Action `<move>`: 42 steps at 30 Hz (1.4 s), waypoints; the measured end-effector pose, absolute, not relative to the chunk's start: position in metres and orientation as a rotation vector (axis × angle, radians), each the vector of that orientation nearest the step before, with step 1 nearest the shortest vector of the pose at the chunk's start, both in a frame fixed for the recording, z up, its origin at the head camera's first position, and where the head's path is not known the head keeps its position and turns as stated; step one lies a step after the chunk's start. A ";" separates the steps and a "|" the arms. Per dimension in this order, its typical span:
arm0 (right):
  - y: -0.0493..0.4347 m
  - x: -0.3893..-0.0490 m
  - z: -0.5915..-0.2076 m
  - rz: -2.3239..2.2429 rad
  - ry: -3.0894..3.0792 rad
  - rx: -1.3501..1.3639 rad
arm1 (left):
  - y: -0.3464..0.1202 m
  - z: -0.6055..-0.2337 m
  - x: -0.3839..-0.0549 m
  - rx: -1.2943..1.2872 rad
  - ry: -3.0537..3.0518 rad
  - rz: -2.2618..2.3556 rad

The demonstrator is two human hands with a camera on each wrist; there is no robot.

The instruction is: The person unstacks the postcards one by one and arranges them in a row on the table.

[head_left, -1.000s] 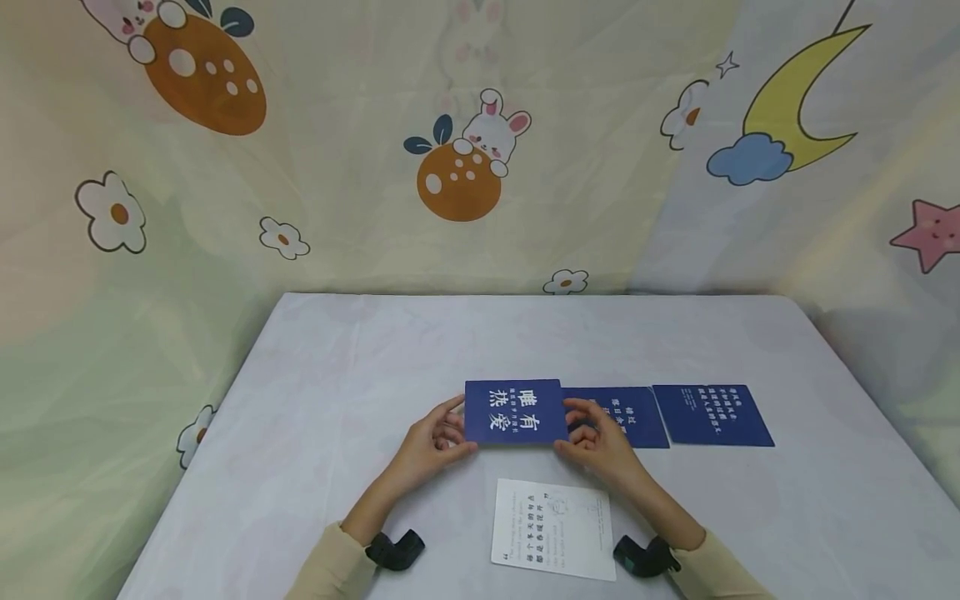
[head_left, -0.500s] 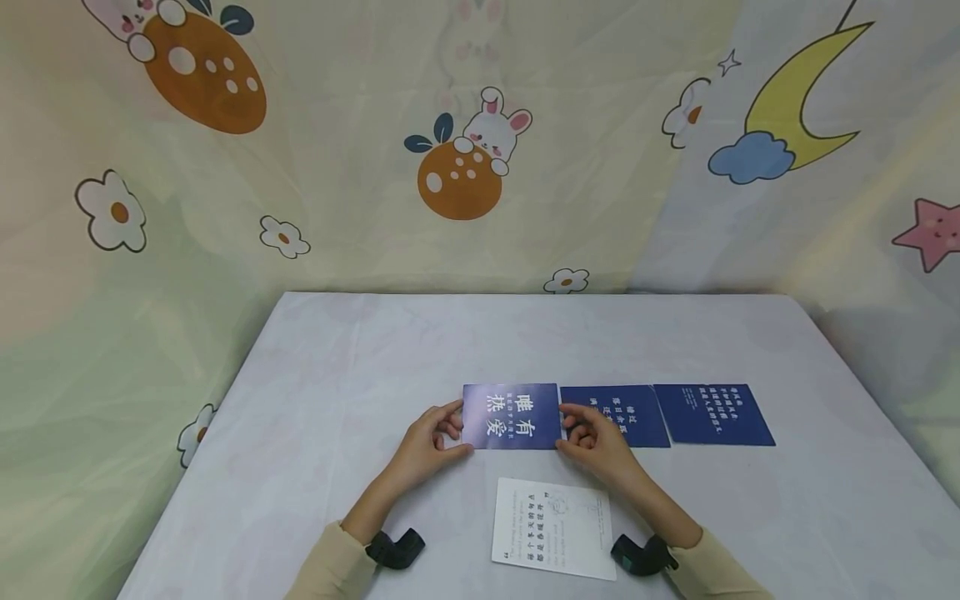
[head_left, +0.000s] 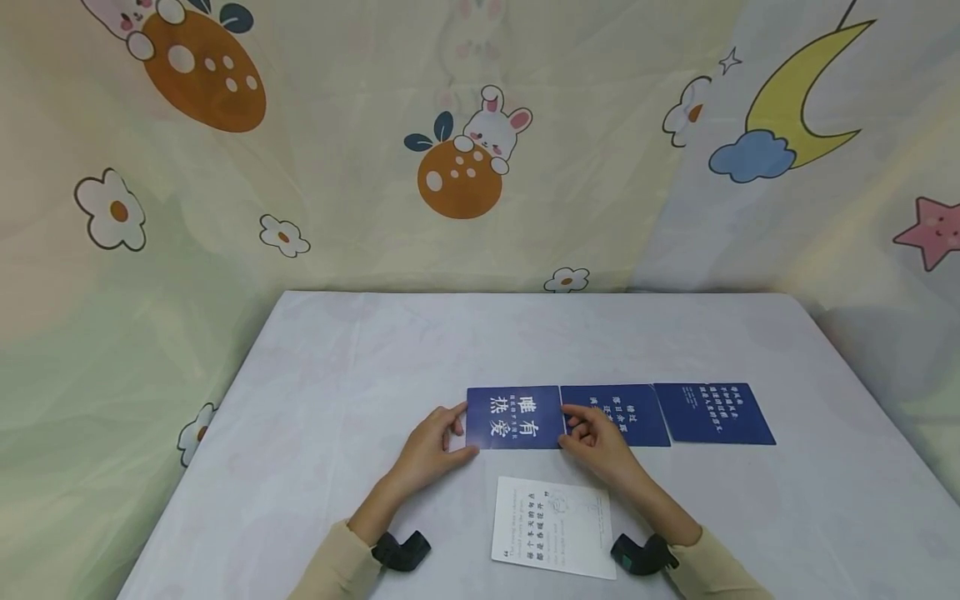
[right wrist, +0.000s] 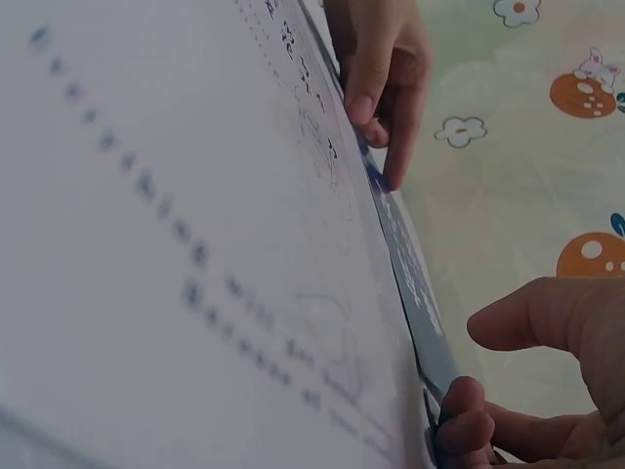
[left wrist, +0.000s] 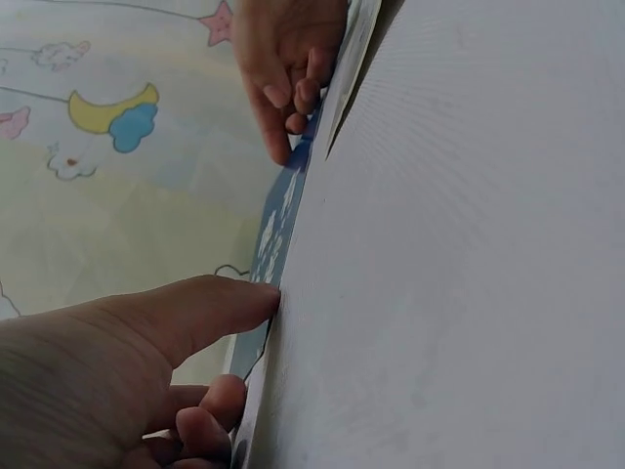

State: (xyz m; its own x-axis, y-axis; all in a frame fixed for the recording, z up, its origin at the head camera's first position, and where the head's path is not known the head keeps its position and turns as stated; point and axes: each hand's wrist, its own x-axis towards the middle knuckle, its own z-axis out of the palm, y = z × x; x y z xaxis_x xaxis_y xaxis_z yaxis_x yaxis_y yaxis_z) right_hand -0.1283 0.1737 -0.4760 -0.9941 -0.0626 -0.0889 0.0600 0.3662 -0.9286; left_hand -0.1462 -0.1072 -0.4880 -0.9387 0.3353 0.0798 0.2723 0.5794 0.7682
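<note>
1. The left blue card (head_left: 517,417) is lying mid-worktop (head_left: 375,350), forming the left end of a row that is running toward the right edge.
2. The left hand (head_left: 427,442) is resting part-spread, thumb and forefinger parted, touching the card's left edge and near-left corner; no firm grip is showing.
3. The right hand (head_left: 603,446) is lying similarly loose, thumb and forefinger apart at the card's right edge, clasping nothing visibly.
4. Step, by judgement: the person is squaring this card against the middle blue card (head_left: 637,417). Good practice: pressing lightly from both sides, lining up near edges, avoiding overlap. Whether the seam is touching, cannot tell.
5. Counting: three blue cards, including the right blue card (head_left: 712,417); one white card (head_left: 553,529), sitting closer to the worktop's near edge; two hands.
</note>
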 end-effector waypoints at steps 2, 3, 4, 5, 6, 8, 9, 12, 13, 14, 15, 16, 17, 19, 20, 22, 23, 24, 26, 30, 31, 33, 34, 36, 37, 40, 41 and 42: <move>0.174 -0.128 -0.476 -1.694 2.509 0.013 | -0.106 -0.488 -0.146 0.525 2.740 1.281; 0.174 -0.129 -0.476 -1.694 2.508 0.012 | -0.105 -0.488 -0.145 0.527 2.745 1.277; 0.174 -0.129 -0.476 -1.695 2.507 0.007 | -0.105 -0.488 -0.145 0.527 2.749 1.272; 0.174 -0.128 -0.475 -1.698 2.506 0.000 | -0.105 -0.488 -0.145 0.528 2.753 1.270; 0.174 -0.128 -0.475 -1.699 2.507 -0.007 | -0.105 -0.488 -0.146 0.524 2.754 1.271; 0.174 -0.128 -0.474 -1.700 2.504 -0.015 | -0.105 -0.489 -0.146 0.518 2.754 1.275; 0.174 -0.128 -0.474 -1.697 2.507 -0.019 | -0.105 -0.489 -0.147 0.515 2.754 1.276; 0.174 -0.128 -0.473 -1.680 2.518 -0.001 | -0.104 -0.490 -0.147 0.510 2.751 1.283; 0.174 -0.128 -0.473 -1.673 2.523 0.010 | -0.104 -0.490 -0.148 0.512 2.751 1.284; 0.174 -0.128 -0.473 -1.665 2.532 0.022 | -0.104 -0.490 -0.148 0.514 2.751 1.284; 0.174 -0.128 -0.473 -1.658 2.541 0.034 | -0.104 -0.490 -0.148 0.516 2.752 1.283; 0.173 -0.128 -0.473 -1.654 2.548 0.046 | -0.104 -0.490 -0.148 0.516 2.751 1.282; 0.173 -0.128 -0.473 -1.648 2.556 0.055 | -0.103 -0.490 -0.148 0.512 2.750 1.281; 0.173 -0.127 -0.473 -1.648 2.564 0.070 | -0.103 -0.490 -0.147 0.505 2.750 1.282; 0.172 -0.127 -0.473 -1.650 2.567 0.073 | -0.104 -0.490 -0.147 0.498 2.750 1.286; 0.172 -0.126 -0.472 -1.662 2.562 0.081 | -0.104 -0.490 -0.147 0.481 2.750 1.298; 0.172 -0.126 -0.472 -1.667 2.560 0.085 | -0.104 -0.490 -0.146 0.476 2.750 1.308; 0.171 -0.125 -0.472 -1.678 2.555 0.092 | -0.104 -0.490 -0.146 0.470 2.749 1.319; 0.171 -0.125 -0.472 -1.692 2.556 0.099 | -0.105 -0.490 -0.146 0.454 2.747 1.344; 0.172 -0.126 -0.473 -1.720 2.565 0.109 | -0.103 -0.489 -0.146 0.437 2.753 1.366; 0.173 -0.126 -0.473 -1.728 2.567 0.108 | -0.103 -0.489 -0.145 0.431 2.753 1.365; 0.174 -0.126 -0.473 -1.749 2.566 0.102 | -0.102 -0.488 -0.145 0.421 2.753 1.359; 0.174 -0.126 -0.473 -1.762 2.560 0.102 | -0.102 -0.488 -0.145 0.420 2.751 1.359; 0.174 -0.125 -0.472 -1.788 2.551 0.096 | -0.102 -0.487 -0.144 0.406 2.743 1.362; 0.174 -0.125 -0.472 -1.797 2.546 0.097 | -0.102 -0.487 -0.143 0.398 2.737 1.364; 0.173 -0.123 -0.471 -1.821 2.515 0.099 | -0.103 -0.487 -0.140 0.369 2.725 1.381; 0.172 -0.123 -0.470 -1.820 2.508 0.095 | -0.104 -0.487 -0.139 0.358 2.721 1.385; 0.172 -0.123 -0.470 -1.821 2.497 0.093 | -0.104 -0.487 -0.138 0.353 2.718 1.393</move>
State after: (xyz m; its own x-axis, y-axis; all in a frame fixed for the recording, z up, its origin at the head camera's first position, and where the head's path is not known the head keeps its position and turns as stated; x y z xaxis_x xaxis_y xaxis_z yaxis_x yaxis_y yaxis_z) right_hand -0.1231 0.1715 -0.4702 -0.9970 0.0192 -0.0754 0.0776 0.3047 -0.9493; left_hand -0.1384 -0.1041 -0.4869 -0.9714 0.2331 0.0444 0.1722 0.5637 0.8078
